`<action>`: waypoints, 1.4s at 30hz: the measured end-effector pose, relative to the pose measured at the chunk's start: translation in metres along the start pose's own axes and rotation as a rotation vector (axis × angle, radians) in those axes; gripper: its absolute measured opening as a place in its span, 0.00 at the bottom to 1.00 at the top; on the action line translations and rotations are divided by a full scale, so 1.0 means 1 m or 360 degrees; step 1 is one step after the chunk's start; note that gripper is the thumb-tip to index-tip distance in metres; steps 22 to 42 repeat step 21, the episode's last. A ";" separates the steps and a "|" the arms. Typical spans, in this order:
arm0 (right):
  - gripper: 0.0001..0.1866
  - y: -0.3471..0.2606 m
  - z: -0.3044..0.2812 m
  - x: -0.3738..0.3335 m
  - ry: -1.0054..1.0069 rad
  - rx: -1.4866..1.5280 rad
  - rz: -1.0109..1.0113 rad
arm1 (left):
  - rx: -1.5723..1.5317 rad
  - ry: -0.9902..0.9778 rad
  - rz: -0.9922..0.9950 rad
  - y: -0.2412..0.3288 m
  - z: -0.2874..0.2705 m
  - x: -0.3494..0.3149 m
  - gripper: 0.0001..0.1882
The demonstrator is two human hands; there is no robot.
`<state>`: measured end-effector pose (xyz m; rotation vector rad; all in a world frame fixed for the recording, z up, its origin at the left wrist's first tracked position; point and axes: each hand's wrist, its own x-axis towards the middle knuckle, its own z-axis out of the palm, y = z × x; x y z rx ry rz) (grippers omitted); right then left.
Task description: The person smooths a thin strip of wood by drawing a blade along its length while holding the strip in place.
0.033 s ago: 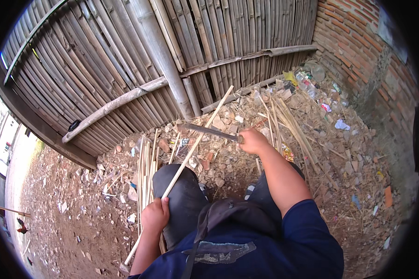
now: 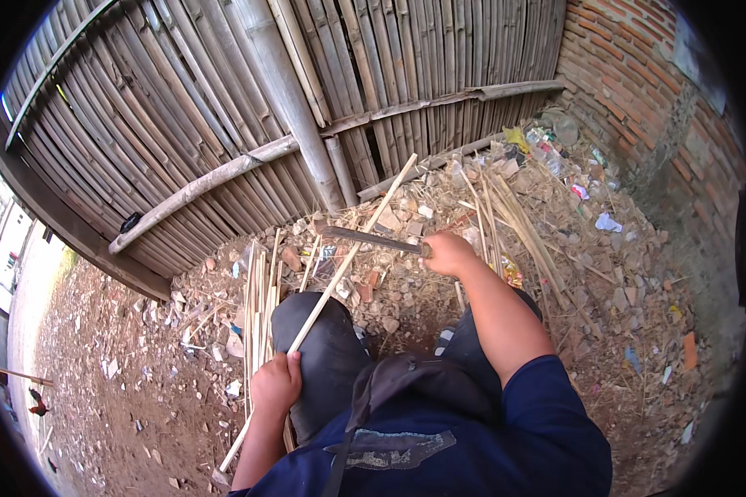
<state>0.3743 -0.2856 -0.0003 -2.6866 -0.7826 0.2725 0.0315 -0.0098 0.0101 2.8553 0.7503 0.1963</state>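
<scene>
My left hand [image 2: 275, 383] is closed around a long pale bamboo strip [image 2: 332, 286], which slants up and away to the right across my left knee. In my right hand [image 2: 450, 253] I grip the handle of a long dark knife [image 2: 377, 239]. Its blade points left and crosses the strip toward the far end; whether it touches the strip I cannot tell. A bundle of similar strips [image 2: 259, 306] lies beside my left leg, partly hidden by my left hand and arm.
Beyond my knees stands a bamboo-slat wall [image 2: 191, 124] with a thick upright pole [image 2: 286, 91]. A brick wall [image 2: 630, 74] closes the right side. More bamboo strips [image 2: 529, 232] lie on the ground ahead right, among rubble and litter, including a crumpled white scrap [image 2: 608, 223].
The knife's blade tip has dipped slightly toward me, and my right hand has shifted a little. My left hand and the strip look unmoved.
</scene>
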 end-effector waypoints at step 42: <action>0.27 -0.011 -0.022 -0.004 0.0077 0.0321 0.0095 | -0.0309 0.0013 0.0295 0.019 -0.015 0.087 0.22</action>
